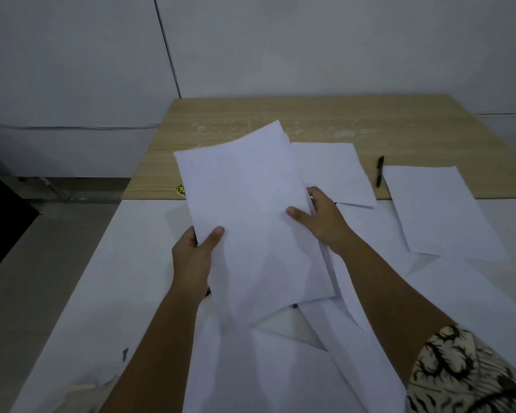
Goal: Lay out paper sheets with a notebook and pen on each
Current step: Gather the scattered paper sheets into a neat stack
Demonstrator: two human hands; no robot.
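Early stage: left hand (191,257) and right hand (319,222) both pinch a sheaf of paper sheets (251,222) above the table (310,120), few sheets laid, one pen (379,171) out, no notebook visible

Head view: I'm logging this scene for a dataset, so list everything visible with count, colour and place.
held paper stack: one, white, raised above the table centre
loose paper sheets: several, white, overlapping across the table's right and near side
pen: one, black, between two sheets at far right
wooden table: one, light brown, far side
white surface: one, near side
small yellow-black object: one, mostly hidden behind the stack
left hand: grip on the stack's left edge
right hand: grip on the stack's right edge
patterned sleeve: right arm
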